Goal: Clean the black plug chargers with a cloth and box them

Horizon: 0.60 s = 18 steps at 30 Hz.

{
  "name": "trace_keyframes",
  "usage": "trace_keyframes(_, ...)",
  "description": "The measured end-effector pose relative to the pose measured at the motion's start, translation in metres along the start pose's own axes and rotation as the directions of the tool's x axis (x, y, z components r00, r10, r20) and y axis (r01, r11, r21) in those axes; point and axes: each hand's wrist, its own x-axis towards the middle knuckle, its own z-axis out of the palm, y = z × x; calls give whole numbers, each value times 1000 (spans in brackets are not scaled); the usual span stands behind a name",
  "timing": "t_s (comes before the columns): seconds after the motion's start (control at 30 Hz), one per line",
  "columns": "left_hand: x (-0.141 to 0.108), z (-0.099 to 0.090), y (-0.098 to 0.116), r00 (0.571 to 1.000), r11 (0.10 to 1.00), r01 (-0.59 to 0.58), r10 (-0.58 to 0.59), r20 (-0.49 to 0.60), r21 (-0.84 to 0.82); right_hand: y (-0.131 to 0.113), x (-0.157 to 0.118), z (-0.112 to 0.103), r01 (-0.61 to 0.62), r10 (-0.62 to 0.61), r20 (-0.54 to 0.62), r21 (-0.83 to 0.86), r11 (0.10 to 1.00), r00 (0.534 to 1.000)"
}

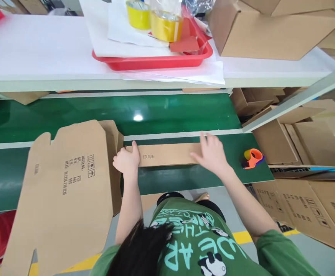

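Note:
A narrow cardboard box [170, 154], printed "COLOUR:", lies crosswise on the green work surface in front of me. My left hand [127, 159] is closed around its left end, thumb along the edge. At the right end, my right hand [212, 154] has its thumb and fingers apart; the thumb touches or hovers just over the box, and the fingertips are slightly blurred. Left of the box, a stack of unfolded cardboard cartons [83, 207] with printed labels leans over the surface edge. An orange tape dispenser [253, 158] with yellow tape lies to the right of my right hand.
A white shelf [40, 50] crosses above the green surface [161, 111]. On it stand a red tray [155, 63] with tape rolls [166, 27] and papers, and a cardboard box [276, 34]. More cartons [302, 211] fill the right side, behind a slanted white post [294, 101].

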Motion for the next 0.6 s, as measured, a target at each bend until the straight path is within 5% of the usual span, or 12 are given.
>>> trace_keyframes(0.13,-11,-4,-32,996,948,76,-89,-28,-310,-47,22,7,365,-364,118,13,931,924)
trace_keyframes(0.23,-42,12,-74,977,825,186,-212,12,-534,-61,33,14,403,-399,149,4,915,905)
trace_keyframes(0.3,-68,37,-102,949,714,310,-277,154,-628,-65,29,16,403,-397,152,-9,915,905)
trace_keyframes(0.47,-114,117,-130,745,448,647,-198,637,-617,-76,-9,18,353,-342,160,-48,934,926)
trace_keyframes(0.6,-137,145,-127,598,393,746,-41,800,-537,-68,-44,16,299,-289,187,-27,954,939)
